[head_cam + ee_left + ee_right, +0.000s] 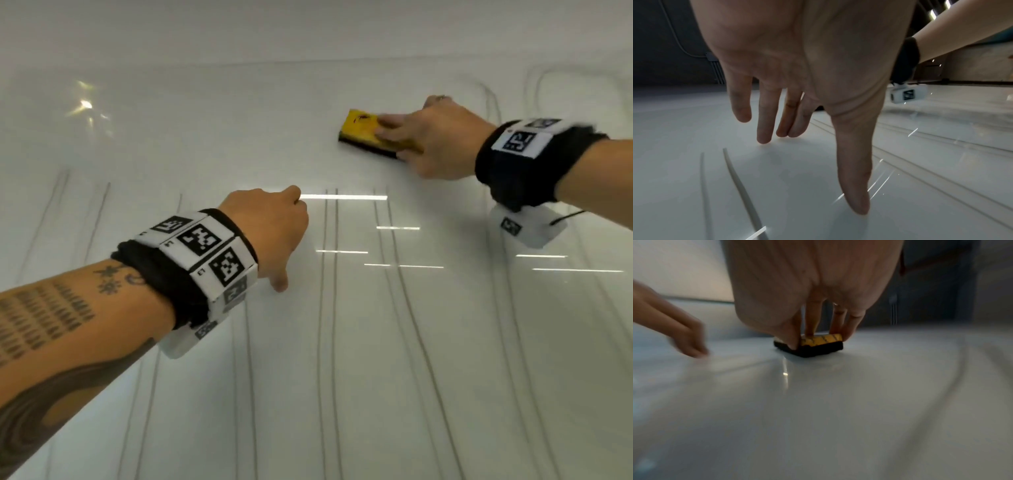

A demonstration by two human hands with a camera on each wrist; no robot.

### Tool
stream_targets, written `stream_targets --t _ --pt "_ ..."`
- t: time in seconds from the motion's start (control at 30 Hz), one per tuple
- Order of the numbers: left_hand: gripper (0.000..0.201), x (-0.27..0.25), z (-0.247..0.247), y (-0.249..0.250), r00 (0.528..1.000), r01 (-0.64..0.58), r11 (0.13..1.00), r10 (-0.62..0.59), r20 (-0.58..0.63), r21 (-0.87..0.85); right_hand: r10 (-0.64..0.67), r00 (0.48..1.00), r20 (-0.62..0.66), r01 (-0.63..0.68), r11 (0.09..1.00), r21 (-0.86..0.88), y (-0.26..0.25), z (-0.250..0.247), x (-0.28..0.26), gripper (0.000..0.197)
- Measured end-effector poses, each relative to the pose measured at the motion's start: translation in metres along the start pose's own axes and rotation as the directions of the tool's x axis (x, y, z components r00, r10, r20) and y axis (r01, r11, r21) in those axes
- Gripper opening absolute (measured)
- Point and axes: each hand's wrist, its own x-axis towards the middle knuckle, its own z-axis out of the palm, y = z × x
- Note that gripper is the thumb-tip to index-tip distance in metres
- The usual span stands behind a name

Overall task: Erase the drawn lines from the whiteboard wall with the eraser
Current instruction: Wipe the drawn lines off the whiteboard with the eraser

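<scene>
A yellow eraser (pixel 363 128) with a black felt base lies flat against the white whiteboard wall (pixel 205 144). My right hand (pixel 435 137) grips it, thumb on one side and fingers over the top and far side, as the right wrist view shows on the eraser (pixel 818 344). Thin grey drawn lines (pixel 330 274) run down the lower half of the board, with more curved lines (pixel 493 99) at the upper right. My left hand (pixel 274 233) holds nothing; its straight fingertips (pixel 762 138) and thumb (pixel 857 194) touch the board below and left of the eraser.
The board's upper left has no lines, only a light glare (pixel 84 102). Bright strip reflections (pixel 342 197) cross the middle. In the left wrist view a dark wall with a cable (pixel 674 32) lies beyond the board's edge.
</scene>
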Motion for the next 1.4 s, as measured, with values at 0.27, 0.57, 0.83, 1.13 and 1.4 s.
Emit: stream_targets --t 0.27,0.57,0.83,1.13,1.4 --pt "0.092 0.002 0.003 0.006 0.994 0.098 0.995 -0.097 0.046 -0.02 0.388 0.918 -0.077 -0.39 0.921 -0.007 0.079 -0.01 0.028 0.034" --pt "0.05 0.014 -0.034 0.05 0.961 0.212 0.971 -0.228 0.158 0.111 -0.071 0.997 0.01 0.071 0.995 -0.067 0.032 -0.003 -0.019 0.047" --pt "0.049 0.002 -0.042 0.06 0.973 0.222 0.965 -0.211 -0.089 0.141 0.27 0.962 -0.039 -0.268 0.962 0.057 0.106 0.001 -0.004 0.038" --pt "0.097 0.026 -0.06 0.17 0.977 -0.194 0.98 0.19 -0.096 -0.039 0.333 0.941 -0.068 -0.335 0.942 -0.02 0.197 0.006 -0.051 0.045" --pt "0.086 0.03 -0.06 0.176 0.988 -0.117 0.989 0.106 -0.115 -0.088 -0.188 0.981 -0.043 0.192 0.958 0.212 0.094 0.022 -0.126 0.051"
